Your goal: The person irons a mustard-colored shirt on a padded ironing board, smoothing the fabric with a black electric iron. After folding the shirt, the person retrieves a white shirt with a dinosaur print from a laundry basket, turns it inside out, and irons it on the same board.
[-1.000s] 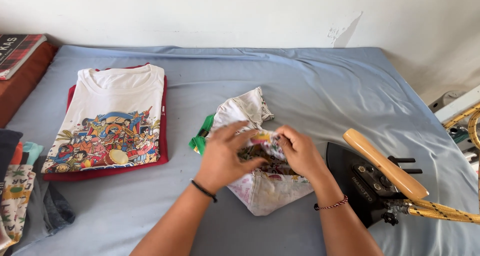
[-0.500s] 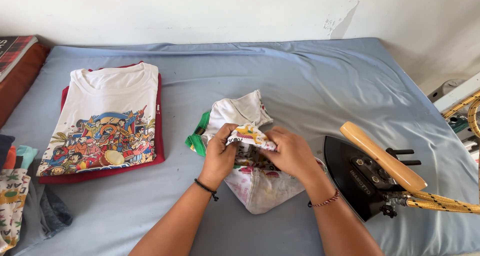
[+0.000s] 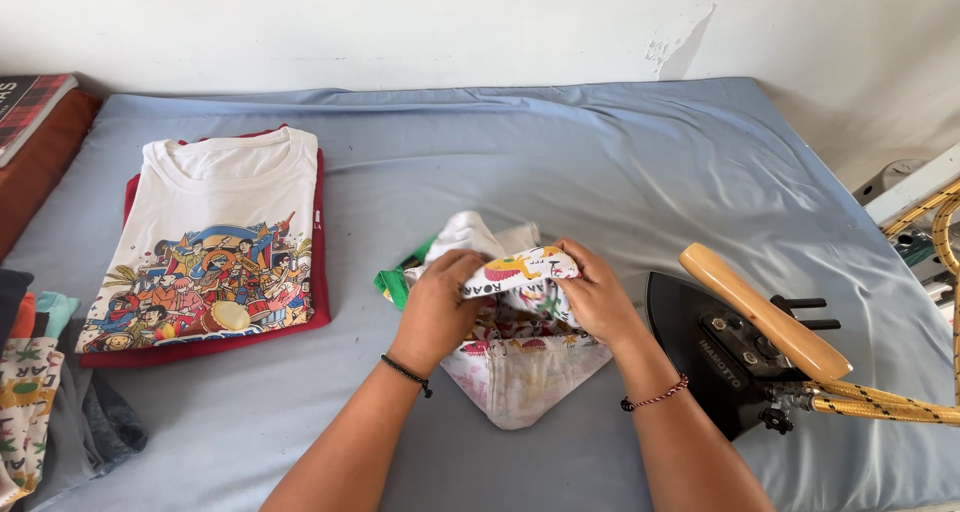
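Surface: blue padded sheet [image 3: 620, 162] spread flat against a pale wall, wrinkled toward the far right.
Left hand: left hand [image 3: 437, 310] closes on the near-left part of the small printed garment [image 3: 520, 357], fingers curled over a folded flap.
Right hand: right hand [image 3: 597, 297] pinches the same flap from the right, so both hands hold the fold tight at the middle of the sheet.
Garment: white with cartoon print, bunched, its lower point lying toward the near edge; a green cloth [image 3: 395, 282] peeks out just left of it.
Iron: black iron with wooden handle [image 3: 765, 342] stands just right of the right wrist, cord trailing right.
Folded stack: white graphic T-shirt on a red one [image 3: 215, 242] lies well apart at left.
Pile: unfolded clothes [image 3: 40, 392] crowd the near-left edge.
Open room: far half of the sheet is bare.
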